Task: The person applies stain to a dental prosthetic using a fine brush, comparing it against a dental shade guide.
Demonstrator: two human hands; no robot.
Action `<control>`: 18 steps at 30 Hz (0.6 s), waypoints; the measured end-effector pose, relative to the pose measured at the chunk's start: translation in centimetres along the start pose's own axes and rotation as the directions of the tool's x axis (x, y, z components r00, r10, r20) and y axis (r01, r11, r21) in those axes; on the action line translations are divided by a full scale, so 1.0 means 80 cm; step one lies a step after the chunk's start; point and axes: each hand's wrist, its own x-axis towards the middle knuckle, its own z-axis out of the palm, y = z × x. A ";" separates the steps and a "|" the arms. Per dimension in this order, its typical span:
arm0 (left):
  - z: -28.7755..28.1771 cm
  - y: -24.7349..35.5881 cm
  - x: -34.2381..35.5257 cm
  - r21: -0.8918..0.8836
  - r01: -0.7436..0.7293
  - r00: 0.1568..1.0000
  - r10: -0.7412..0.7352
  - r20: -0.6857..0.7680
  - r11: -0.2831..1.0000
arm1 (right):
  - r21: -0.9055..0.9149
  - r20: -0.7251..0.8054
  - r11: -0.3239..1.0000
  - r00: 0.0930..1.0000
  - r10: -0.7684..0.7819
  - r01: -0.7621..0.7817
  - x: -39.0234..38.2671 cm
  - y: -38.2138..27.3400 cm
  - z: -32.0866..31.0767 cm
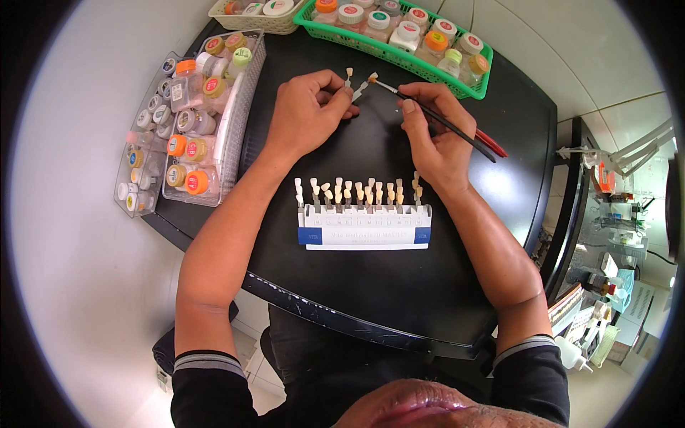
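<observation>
Over the far middle of the black table, my left hand (308, 110) is closed around the thin metal stems of two tooth shade tabs. One tab (349, 73) points upward with a cream tooth at its end. The other tab (362, 88) leans to the right. My right hand (441, 128) pinches a fine brush (457, 130) with a black handle. Its pale tip reaches the tooth of the leaning tab; contact is too small to confirm. Nearer to me lies a white and blue shade guide holder (365, 230), with several tooth tabs (369, 191) standing along its far edge.
A red stick-like handle (492, 143) shows beyond my right hand. Jars fill a green basket (396, 53) at the back and clear baskets (239, 143) at the left. A cream basket (285, 25) stands at the back left. A lamp arm (628, 153) is at the right.
</observation>
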 end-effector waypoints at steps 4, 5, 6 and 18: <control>0.001 -0.001 0.000 0.004 0.006 1.000 -0.006 -0.001 1.000 | -0.043 0.041 0.999 0.999 0.007 -0.006 0.001 -0.002 -0.001; 0.001 -0.001 -0.001 0.001 0.005 1.000 -0.005 -0.003 1.000 | -0.085 0.046 0.996 0.999 -0.001 0.005 0.002 -0.002 0.000; 0.001 0.000 -0.001 0.001 0.005 1.000 -0.005 -0.002 1.000 | -0.086 0.045 0.996 0.999 -0.001 0.005 0.002 -0.002 0.000; 0.002 0.002 0.000 -0.005 0.008 1.000 -0.008 0.000 1.000 | 0.011 0.025 1.000 1.000 -0.001 0.001 0.002 0.010 0.002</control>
